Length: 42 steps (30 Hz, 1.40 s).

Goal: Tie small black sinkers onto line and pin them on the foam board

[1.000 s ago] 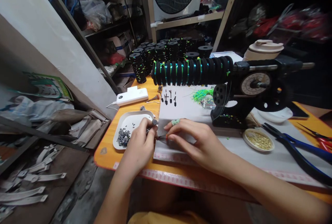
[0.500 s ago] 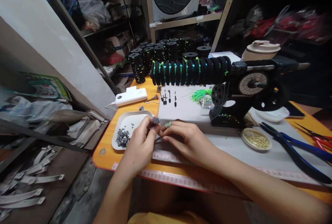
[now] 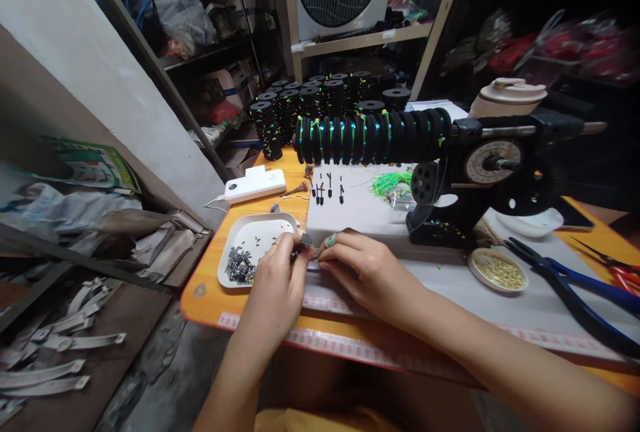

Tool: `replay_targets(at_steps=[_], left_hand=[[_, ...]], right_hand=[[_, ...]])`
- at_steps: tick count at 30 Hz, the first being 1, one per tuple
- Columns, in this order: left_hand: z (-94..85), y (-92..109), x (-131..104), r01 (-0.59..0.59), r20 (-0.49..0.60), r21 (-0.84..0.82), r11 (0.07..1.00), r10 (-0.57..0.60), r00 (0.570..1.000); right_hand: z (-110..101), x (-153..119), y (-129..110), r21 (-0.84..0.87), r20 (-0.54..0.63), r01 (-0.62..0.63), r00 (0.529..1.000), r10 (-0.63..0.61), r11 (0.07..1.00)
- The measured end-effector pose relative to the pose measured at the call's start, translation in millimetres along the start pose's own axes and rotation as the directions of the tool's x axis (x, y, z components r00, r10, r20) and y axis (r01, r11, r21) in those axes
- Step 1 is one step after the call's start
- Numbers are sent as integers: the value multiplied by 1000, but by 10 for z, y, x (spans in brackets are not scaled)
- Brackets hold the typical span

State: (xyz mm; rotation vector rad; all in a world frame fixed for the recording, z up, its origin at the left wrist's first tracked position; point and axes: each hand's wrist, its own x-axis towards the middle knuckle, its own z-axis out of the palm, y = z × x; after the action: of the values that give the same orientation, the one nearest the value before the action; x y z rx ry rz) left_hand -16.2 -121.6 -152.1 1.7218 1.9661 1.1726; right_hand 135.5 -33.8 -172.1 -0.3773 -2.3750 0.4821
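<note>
My left hand (image 3: 281, 274) is closed in a pinch, and a small dark grey bundle with a speckled end (image 3: 307, 240) sticks up between its thumb and forefinger. Close beside it, my right hand (image 3: 361, 267) has its fingertips pressed together near the left thumb. What those fingertips hold is too small to make out. A greenish wrap (image 3: 330, 241) covers one right finger. Just left of my left hand lies a white tray (image 3: 226, 245) with a heap of small dark tube-like pieces (image 3: 240, 267) in it.
A black winding machine (image 3: 440, 212) carries a ribbed roller (image 3: 370, 139) wrapped in green strands. Short black pieces (image 3: 330, 185) lie on the white board. To the right are a dish of gold bits (image 3: 500, 270), blue-handled pliers (image 3: 575, 292) and red-handled scissors (image 3: 625, 277). A white power bank (image 3: 255, 185) lies left.
Both hands have shifted slightly right and down in view, still close together. The left hand keeps the dark bundle. The whole view has also moved a little.
</note>
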Motion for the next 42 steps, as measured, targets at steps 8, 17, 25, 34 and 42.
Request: replay_targets(at_steps=[8, 17, 25, 34, 42], left_hand=[[135, 58, 11, 24, -29, -115, 993, -27, 999], [118, -27, 5, 95, -72, -352, 931, -128, 989], [100, 104, -95, 54, -71, -490, 870, -102, 992], [62, 137, -154, 76, -28, -454, 888, -99, 995], [76, 173, -162, 87, 12, -558, 825, -97, 995]], right_hand=[[27, -11, 11, -76, 3, 73, 997, -73, 994], [-79, 2, -47, 8, 4, 41, 999, -41, 999], [-177, 51, -128, 274, -45, -94, 993, 111, 957], [-180, 10, -191, 170, -126, 124, 987, -103, 978], [-180, -14, -251, 87, -129, 204, 973, -192, 975]])
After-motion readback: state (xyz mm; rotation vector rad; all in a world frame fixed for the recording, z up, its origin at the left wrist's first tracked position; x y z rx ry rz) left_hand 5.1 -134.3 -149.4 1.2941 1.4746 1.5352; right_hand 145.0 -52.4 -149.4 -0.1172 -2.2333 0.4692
